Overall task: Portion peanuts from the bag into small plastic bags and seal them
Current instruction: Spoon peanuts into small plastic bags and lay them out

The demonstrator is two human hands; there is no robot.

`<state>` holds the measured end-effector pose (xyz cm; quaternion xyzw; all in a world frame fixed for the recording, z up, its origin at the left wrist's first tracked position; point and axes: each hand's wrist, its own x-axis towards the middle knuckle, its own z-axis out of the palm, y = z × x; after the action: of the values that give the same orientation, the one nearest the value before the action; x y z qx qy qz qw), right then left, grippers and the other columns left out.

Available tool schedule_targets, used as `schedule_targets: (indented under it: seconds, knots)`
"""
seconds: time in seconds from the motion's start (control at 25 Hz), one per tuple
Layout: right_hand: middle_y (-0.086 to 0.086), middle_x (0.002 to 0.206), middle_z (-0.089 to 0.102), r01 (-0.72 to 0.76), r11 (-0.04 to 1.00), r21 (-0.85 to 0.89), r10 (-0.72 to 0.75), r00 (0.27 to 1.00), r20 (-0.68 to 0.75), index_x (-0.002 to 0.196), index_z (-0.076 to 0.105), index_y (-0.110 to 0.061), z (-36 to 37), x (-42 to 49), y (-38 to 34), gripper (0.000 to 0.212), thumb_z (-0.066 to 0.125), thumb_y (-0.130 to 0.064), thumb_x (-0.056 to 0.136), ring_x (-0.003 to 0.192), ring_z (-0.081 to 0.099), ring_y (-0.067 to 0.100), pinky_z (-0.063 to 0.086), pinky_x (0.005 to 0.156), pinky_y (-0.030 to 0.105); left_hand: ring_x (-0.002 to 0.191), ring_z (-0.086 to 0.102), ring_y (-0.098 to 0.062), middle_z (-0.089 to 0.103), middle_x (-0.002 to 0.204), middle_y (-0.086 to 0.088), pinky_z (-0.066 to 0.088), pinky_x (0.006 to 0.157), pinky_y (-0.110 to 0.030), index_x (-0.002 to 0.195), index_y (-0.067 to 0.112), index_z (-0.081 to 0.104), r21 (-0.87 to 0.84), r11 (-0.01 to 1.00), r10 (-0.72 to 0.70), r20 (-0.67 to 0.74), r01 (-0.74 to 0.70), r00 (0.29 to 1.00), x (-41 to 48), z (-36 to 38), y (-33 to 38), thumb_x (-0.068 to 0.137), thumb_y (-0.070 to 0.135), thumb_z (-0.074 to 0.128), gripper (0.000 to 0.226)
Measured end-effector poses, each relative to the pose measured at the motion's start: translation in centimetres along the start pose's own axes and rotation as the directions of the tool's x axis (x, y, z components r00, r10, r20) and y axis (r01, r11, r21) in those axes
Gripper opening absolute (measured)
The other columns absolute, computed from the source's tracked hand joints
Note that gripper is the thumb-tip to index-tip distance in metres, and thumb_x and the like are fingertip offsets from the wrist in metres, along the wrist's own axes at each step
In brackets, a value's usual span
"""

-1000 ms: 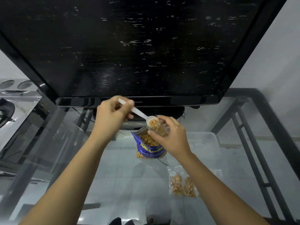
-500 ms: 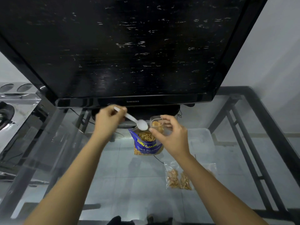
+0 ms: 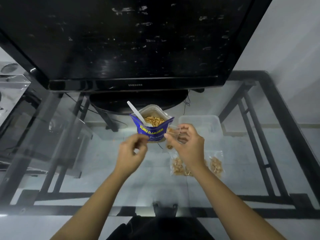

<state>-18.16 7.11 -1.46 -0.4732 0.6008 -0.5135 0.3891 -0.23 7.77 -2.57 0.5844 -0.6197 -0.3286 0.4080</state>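
The blue peanut bag (image 3: 151,131) stands open on the glass table (image 3: 103,170), with peanuts showing inside. A white plastic spoon (image 3: 136,112) leans in it, held by no hand. My right hand (image 3: 186,144) pinches a small clear plastic bag (image 3: 170,135) with a few peanuts, just right of the blue bag. My left hand (image 3: 132,153) hovers in front of the blue bag with thumb and fingers curled together. I see nothing between them. Filled small bags (image 3: 216,164) lie under and right of my right wrist.
A large black television (image 3: 135,40) on its stand (image 3: 138,101) rises right behind the peanut bag. A clear plastic container (image 3: 207,121) sits to the right. The table's black metal frame (image 3: 270,135) shows through the glass. Another glass surface (image 3: 13,87) is at far left.
My left hand let go of the spoon, which now rests in the blue bag, and moved down toward the small bag. My right hand lowered the small bag beside the blue bag.
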Motion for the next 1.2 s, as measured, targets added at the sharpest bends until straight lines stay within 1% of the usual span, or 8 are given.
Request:
schedule_targets:
  seconds: [0.12,0.32,0.44,0.56,0.76,0.96,1.08,1.2]
  knots:
    - [-0.009,0.084,0.067,-0.100,0.995,-0.004,0.100,0.994,0.054,0.099,0.055,-0.022,0.5,-1.0,1.5,0.042,0.082,-0.027,0.067,0.073,0.067,-0.001,0.052,0.064,0.013,0.094,0.065,-0.011,0.066,0.109,-0.004,0.054,0.082,-0.023,0.115,0.020,0.058,-0.229,0.881,-0.287,0.435,0.413,0.853,-2.2,2.7,-1.4,0.078,0.013,0.071,0.039]
    - [-0.009,0.087,0.065,-0.329,0.943,-0.038,0.330,0.921,0.207,0.098,0.058,-0.022,0.9,-0.1,4.2,0.027,0.072,-0.032,0.078,0.077,0.066,0.010,0.052,0.065,0.020,0.077,0.066,-0.012,0.071,0.083,-0.007,0.053,0.076,-0.023,0.102,0.008,0.064,-0.372,0.730,-0.454,0.364,0.573,0.814,-2.9,4.9,-3.2,0.086,0.006,0.062,0.016]
    - [0.001,0.086,0.068,-0.321,0.932,-0.169,0.356,0.899,0.254,0.092,0.064,-0.015,0.7,1.0,6.0,0.011,0.063,-0.025,0.086,0.082,0.067,0.019,0.058,0.077,0.034,0.070,0.065,-0.009,0.068,0.076,-0.004,0.052,0.070,-0.019,0.098,0.011,0.064,-0.291,0.737,-0.490,0.392,0.610,0.778,-3.1,5.1,-4.7,0.088,0.007,0.060,0.012]
    - [-0.001,0.085,0.069,-0.225,0.878,-0.423,0.358,0.895,0.266,0.093,0.067,-0.015,0.4,1.6,7.0,0.015,0.062,-0.027,0.087,0.076,0.065,0.014,0.055,0.073,0.031,0.069,0.065,-0.011,0.067,0.074,-0.005,0.052,0.065,-0.017,0.096,0.012,0.066,-0.150,0.785,-0.522,0.362,0.601,0.772,-3.5,5.6,-5.6,0.087,0.010,0.062,0.010]
    - [-0.005,0.092,0.070,-0.018,0.599,-0.800,0.355,0.902,0.246,0.093,0.068,-0.025,0.3,1.3,8.5,0.016,0.056,-0.033,0.088,0.083,0.063,0.019,0.048,0.065,0.027,0.058,0.061,-0.011,0.063,0.065,-0.003,0.053,0.059,-0.021,0.080,0.007,0.066,0.117,0.856,-0.514,0.293,0.504,0.806,-4.5,7.2,-5.8,0.082,0.015,0.068,0.008]
    - [0.006,0.099,0.066,0.117,0.606,-0.787,0.165,0.949,0.268,0.106,0.065,-0.014,-0.3,0.5,9.5,0.022,0.056,-0.025,0.089,0.091,0.061,0.026,0.051,0.069,0.034,0.078,0.063,-0.025,0.066,0.090,-0.010,0.047,0.066,-0.030,0.100,0.005,0.064,0.464,0.877,-0.214,0.141,0.127,0.967,-4.8,7.3,-6.9,0.085,0.026,0.063,0.025]
    - [0.010,0.109,0.067,0.360,0.597,-0.717,-0.035,0.905,0.425,0.112,0.064,-0.010,-1.2,-1.0,10.4,0.025,0.057,-0.015,0.088,0.102,0.061,0.029,0.048,0.086,0.039,0.089,0.064,-0.026,0.070,0.107,-0.009,0.048,0.080,-0.026,0.111,0.007,0.065,0.442,0.866,0.148,0.220,-0.234,0.964,-4.9,7.5,-7.9,0.088,0.028,0.054,0.033]
    - [0.011,0.138,0.051,0.437,0.552,-0.710,0.055,0.831,0.554,0.130,0.052,-0.010,-1.1,-2.8,11.4,0.038,0.050,-0.019,0.094,0.131,0.043,0.029,0.030,0.109,0.043,0.096,0.065,-0.026,0.068,0.117,-0.008,0.053,0.082,-0.029,0.117,0.007,0.063,0.511,0.802,0.173,0.298,-0.310,0.939,-5.2,8.6,-8.7,0.087,0.035,0.045,0.045]
